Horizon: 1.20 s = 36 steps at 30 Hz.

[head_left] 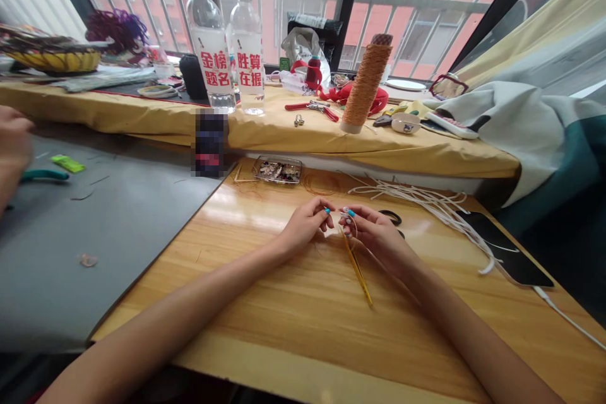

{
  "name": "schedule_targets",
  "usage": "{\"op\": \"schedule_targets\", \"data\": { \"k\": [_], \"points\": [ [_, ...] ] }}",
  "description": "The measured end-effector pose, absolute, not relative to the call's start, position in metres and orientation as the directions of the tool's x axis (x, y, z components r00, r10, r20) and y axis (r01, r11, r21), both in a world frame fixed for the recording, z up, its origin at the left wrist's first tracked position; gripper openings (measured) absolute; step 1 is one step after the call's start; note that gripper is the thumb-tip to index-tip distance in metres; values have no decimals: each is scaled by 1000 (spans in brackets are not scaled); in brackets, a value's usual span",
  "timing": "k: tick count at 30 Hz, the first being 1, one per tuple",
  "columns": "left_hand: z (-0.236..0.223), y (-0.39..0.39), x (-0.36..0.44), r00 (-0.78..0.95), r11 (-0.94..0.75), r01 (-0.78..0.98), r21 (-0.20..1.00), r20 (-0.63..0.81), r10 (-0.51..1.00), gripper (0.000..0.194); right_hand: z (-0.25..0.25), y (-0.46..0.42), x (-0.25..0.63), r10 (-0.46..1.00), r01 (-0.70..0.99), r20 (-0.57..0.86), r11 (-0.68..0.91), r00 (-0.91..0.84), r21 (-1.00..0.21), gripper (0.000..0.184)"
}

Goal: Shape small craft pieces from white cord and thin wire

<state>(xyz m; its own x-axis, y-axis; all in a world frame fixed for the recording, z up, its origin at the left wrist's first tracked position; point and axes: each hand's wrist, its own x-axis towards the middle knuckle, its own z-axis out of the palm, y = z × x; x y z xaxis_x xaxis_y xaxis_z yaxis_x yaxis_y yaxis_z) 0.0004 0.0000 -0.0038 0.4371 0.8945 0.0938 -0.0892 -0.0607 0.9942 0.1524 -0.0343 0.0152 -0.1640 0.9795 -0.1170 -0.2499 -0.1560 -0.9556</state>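
Observation:
Above the wooden table, my right hand (372, 230) pinches a thin pale cord (355, 227) that curls in a small loop below the fingertips. My left hand (307, 221) is close beside it, thumb and forefinger pressed together; whatever is between them is too small to make out. Yellow tweezers (358, 273) slant down from under my right hand, their upper end partly hidden by the fingers. Just behind that hand, black scissor handles (392, 218) show in part. A clear tray (279, 170) of beads and small charms sits beyond my hands.
White cords (426, 205) and a phone (506, 249) lie at right. On the cloth-covered ledge (284, 132) stand two bottles (249, 53), an orange yarn spool (367, 85) and red pliers (312, 108). At far left, another person's hand (12, 145) is near teal-handled pliers (45, 175).

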Motion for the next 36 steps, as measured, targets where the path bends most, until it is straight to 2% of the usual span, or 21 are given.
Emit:
{"op": "schedule_targets", "data": {
  "k": [7,13,19,21,26,28,32,36],
  "points": [
    [-7,1,0,421,-76,-27,997,81,904,11,15,-35,152,965,-263,-116,-179,-237,-948,17],
    [-8,-1,2,414,-18,-3,1000,18,910,12,15,-35,151,961,-256,-123,-188,-249,-948,19],
    [-5,-3,2,410,-107,95,990,59,910,14,15,-35,151,974,-254,-110,-159,-196,-954,19],
    [-5,-1,2,380,-165,117,979,109,919,17,14,-34,151,982,-246,-105,-142,-156,-959,19],
    [-3,0,-2,152,-402,242,883,375,914,20,13,-32,152,993,-272,-109,-117,-46,-955,19],
    [1,-3,-4,205,-420,242,875,377,903,20,13,-32,152,993,-279,-114,-115,-23,-953,19],
    [8,-12,-4,465,-454,199,868,325,824,24,14,-34,150,994,-239,-110,-102,20,-966,20],
    [8,-14,-4,515,-465,154,872,331,791,25,14,-36,150,992,-209,-109,-95,61,-973,20]
  ]
}}
